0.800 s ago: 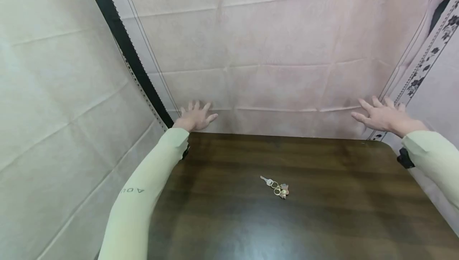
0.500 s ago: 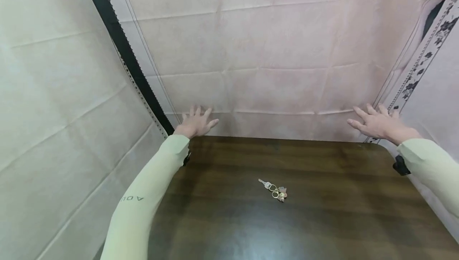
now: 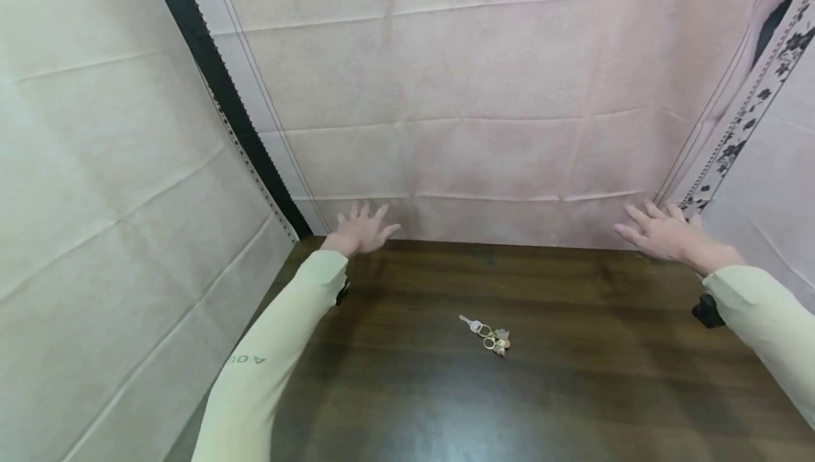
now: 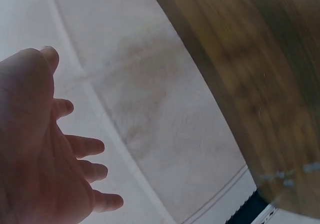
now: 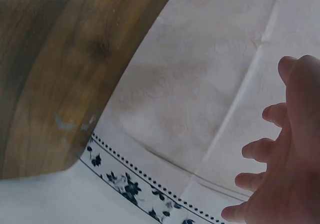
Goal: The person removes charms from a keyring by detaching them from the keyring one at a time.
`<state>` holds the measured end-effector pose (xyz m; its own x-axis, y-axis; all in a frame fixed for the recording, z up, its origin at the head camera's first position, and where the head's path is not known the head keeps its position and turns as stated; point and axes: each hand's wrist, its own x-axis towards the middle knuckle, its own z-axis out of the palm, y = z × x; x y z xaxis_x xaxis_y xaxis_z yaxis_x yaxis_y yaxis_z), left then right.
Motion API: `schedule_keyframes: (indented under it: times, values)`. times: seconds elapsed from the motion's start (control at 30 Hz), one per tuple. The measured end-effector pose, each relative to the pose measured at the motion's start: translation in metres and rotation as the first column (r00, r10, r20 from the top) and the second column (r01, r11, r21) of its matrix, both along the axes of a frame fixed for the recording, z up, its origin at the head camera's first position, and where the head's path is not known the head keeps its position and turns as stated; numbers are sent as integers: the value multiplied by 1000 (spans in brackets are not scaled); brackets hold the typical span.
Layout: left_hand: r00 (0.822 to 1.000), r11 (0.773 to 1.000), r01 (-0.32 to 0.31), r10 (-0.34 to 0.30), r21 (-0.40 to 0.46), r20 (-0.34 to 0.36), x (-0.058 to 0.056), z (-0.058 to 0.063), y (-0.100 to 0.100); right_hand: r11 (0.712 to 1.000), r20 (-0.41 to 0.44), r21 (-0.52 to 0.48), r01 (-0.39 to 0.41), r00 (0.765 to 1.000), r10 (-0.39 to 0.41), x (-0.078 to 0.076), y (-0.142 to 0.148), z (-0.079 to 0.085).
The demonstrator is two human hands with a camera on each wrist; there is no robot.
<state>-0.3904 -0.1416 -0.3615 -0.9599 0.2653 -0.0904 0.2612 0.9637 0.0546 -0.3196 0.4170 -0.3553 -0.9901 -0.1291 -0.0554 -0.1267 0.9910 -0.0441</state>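
Note:
A small bunch of keys point(image 3: 487, 333), one key with rings and little charms, lies on the dark wooden table point(image 3: 407, 398) near the middle. Over the table's far left corner I hold my left hand point(image 3: 361, 229), fingers spread and holding nothing. My right hand point(image 3: 675, 237) hovers by the far right corner, its fingers likewise spread and bare. Both hands are well apart from the keys. In the left wrist view the left palm point(image 4: 35, 149) faces the cloth, and the right wrist view shows the right hand point(image 5: 295, 149) with fingers extended.
Pale creased cloth point(image 3: 484, 94) hangs behind the table's far edge. Another cloth point(image 3: 127, 235) hangs at the left, with a dark strip point(image 3: 223, 87) between them. On the right is a cloth border with dark flowers point(image 3: 758, 105).
Both hands have come down a little toward the table, the left also shifting slightly right and the right slightly left. The keys have stayed where they lie on the table.

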Motion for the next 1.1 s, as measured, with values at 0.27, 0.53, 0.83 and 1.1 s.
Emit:
schedule_keyframes:
  times: [0.27,0.53,0.83,1.1]
  values:
    - [999,998,27,-29,59,36,1,-21,16,999,4,-52,-5,1000,5,6,-14,-23]
    - [998,996,45,-49,81,46,4,-30,31,997,-26,-71,-18,1000,16,9,-21,-33]
    - [993,988,96,-103,122,52,11,-37,50,992,-70,-108,-64,996,57,14,-41,-46]
    - [989,986,131,-137,107,52,17,-46,65,987,-123,-129,-93,989,77,18,-59,-56]
